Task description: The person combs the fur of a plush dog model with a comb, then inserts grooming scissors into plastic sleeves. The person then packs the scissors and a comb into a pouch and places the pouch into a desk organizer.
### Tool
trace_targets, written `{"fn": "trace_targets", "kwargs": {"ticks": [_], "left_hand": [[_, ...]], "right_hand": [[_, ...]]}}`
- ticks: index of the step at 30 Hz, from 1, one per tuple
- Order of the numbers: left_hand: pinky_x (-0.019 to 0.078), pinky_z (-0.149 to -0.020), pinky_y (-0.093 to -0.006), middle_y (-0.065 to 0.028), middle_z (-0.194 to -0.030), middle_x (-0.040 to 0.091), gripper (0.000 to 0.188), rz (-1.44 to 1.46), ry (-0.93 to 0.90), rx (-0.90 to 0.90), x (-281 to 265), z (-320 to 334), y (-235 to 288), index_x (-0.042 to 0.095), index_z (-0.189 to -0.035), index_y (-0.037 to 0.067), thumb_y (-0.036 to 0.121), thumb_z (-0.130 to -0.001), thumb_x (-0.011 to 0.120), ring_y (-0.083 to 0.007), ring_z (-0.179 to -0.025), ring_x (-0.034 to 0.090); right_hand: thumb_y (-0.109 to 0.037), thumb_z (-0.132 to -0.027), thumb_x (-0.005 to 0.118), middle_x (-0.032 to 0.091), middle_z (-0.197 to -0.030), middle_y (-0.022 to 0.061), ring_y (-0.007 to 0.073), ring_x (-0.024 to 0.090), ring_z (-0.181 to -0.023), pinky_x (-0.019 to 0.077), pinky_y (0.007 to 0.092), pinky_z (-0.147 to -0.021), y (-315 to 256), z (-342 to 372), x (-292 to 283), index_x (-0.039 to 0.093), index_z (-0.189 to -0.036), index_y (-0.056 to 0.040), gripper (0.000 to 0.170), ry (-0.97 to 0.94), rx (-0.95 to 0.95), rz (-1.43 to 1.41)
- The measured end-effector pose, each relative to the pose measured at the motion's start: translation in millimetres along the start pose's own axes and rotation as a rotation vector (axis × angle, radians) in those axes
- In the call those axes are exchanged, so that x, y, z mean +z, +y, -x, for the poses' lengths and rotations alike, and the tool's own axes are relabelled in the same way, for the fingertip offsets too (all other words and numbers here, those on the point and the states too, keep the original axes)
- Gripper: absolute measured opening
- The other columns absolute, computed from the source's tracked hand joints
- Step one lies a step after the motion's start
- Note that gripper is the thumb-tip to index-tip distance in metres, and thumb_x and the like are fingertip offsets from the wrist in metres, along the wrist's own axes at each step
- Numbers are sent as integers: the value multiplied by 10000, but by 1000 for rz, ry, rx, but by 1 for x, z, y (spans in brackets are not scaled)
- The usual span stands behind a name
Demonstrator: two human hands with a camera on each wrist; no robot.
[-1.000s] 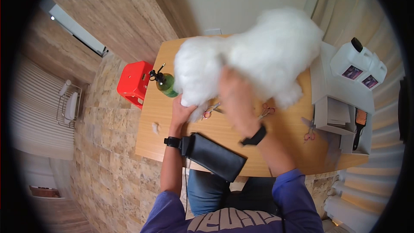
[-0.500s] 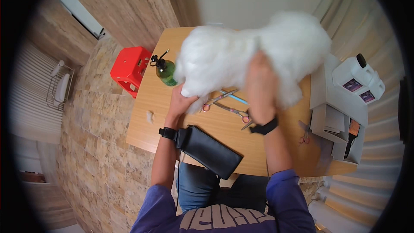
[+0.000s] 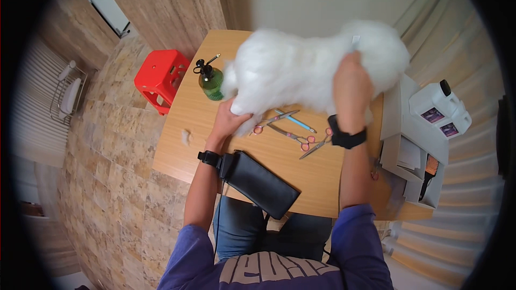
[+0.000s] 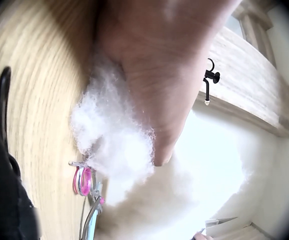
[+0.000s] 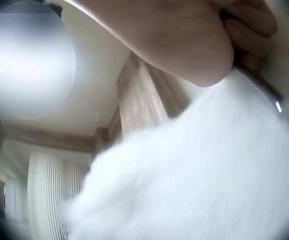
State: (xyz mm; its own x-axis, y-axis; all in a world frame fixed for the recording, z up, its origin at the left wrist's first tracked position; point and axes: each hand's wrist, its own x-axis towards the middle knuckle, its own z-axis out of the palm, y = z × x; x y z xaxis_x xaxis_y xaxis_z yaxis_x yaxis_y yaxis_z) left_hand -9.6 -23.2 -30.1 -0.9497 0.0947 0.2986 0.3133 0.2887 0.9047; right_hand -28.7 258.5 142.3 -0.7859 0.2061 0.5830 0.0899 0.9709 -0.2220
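Observation:
A fluffy white dog (image 3: 293,70) stands across the table, its coat filling much of the right wrist view. My left hand (image 3: 228,120) grips the dog's lower leg at the left end, thumb lying over the fur (image 4: 114,132). Higher up on the right, my right hand (image 3: 353,88) holds a slim metal comb (image 3: 356,42) against the dog's back; its teeth do not show. In the right wrist view the curled fingers (image 5: 249,32) grip its dark shaft. Below the belly lie several pink-ringed scissors (image 3: 293,135) and a blue stick-like tool (image 3: 296,121).
A green spray bottle (image 3: 211,81) stands near the left hand. A black case (image 3: 260,182) is attached by the left wrist. White jugs (image 3: 435,104) and an open white box (image 3: 403,153) with a brush (image 3: 429,174) are at right. A red stool (image 3: 161,75) stands left of the table.
My right hand has swept the comb rightward along the dog's back, uncovering more scissors on the table. The left hand keeps its hold on the leg. The head view has shifted slightly.

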Motion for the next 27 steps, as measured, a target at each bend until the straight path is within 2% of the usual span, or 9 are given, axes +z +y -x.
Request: {"fn": "trace_targets", "kwargs": {"ticks": [3, 7, 10, 11, 12, 14, 23, 26, 27], "left_hand": [[555, -845, -333, -128, -988, 766, 406, 8, -5, 7, 0, -1, 0, 698, -1122, -37, 104, -755, 799, -167, -928, 714], [556, -838, -335, -130, -979, 766, 378, 117, -18, -13, 6, -1, -2, 701, -1109, -34, 100, -769, 795, -166, -910, 713], [558, -829, -335, -129, -963, 767, 359, 96, 51, 87, 2, -5, -3, 701, -1103, -36, 89, -777, 782, -159, -887, 710], [560, -831, -339, -135, -973, 767, 360, 73, 21, 40, 0, -3, 6, 702, -1107, -33, 87, -777, 780, -168, -890, 716], [561, -833, -342, -141, -982, 767, 361, 51, -25, -10, 0, 1, 12, 703, -1111, -30, 86, -777, 777, -177, -893, 722], [562, -842, -354, -156, -1004, 764, 379, 23, -41, -5, 0, 1, 10, 704, -1119, -22, 86, -764, 782, -215, -914, 735], [565, -828, -388, -193, -998, 749, 365, 24, 19, 117, 1, 0, -2, 708, -1100, -15, 118, -770, 790, -322, -917, 742], [563, -826, -388, -187, -981, 749, 346, -45, 61, 206, 3, -2, -8, 710, -1085, -13, 123, -776, 787, -316, -909, 743], [563, -826, -388, -187, -981, 749, 346, -47, 54, 207, 5, -2, -10, 710, -1085, -13, 123, -776, 787, -316, -909, 743]], "right_hand": [[-110, -950, 565, 676, -693, 162, 298, 719, -627, 574, 442, -565, -39, 47, 17, 544, -941, -9, 103, -119, -274, -29], [-84, -878, 589, 666, -683, 141, 324, 683, -568, 542, 453, -512, -69, 140, 26, 572, -1024, -16, 162, -373, -962, -291], [-118, -935, 563, 669, -712, 159, 365, 680, -610, 523, 507, -537, -47, 102, -13, 585, -1046, -58, 128, -225, -591, -481], [-182, -1010, 515, 659, -719, 197, 429, 665, -669, 510, 548, -581, -38, 75, -29, 584, -1041, -76, 130, -407, -237, -236], [-216, -1061, 459, 658, -694, 192, 430, 654, -624, 490, 552, -540, -15, 47, -18, 550, -981, -89, 175, -10, -262, -287], [-260, -1082, 443, 667, -670, 207, 411, 682, -634, 520, 503, -506, 10, -12, -32, 540, -956, -39, 272, 201, -96, 32], [-116, -965, 577, 654, -573, 66, 197, 678, -478, 529, 309, -441, -16, 11, 29, 514, -885, -61, 115, 92, -297, 341], [-90, -922, 611, 622, -538, 37, 190, 681, -488, 523, 295, -441, -46, 54, 31, 515, -890, -58, 106, 130, -470, 295], [-86, -915, 606, 630, -554, 77, 254, 676, -497, 526, 346, -452, -54, 69, 26, 514, -936, -40, 105, 17, -474, 149]]}}
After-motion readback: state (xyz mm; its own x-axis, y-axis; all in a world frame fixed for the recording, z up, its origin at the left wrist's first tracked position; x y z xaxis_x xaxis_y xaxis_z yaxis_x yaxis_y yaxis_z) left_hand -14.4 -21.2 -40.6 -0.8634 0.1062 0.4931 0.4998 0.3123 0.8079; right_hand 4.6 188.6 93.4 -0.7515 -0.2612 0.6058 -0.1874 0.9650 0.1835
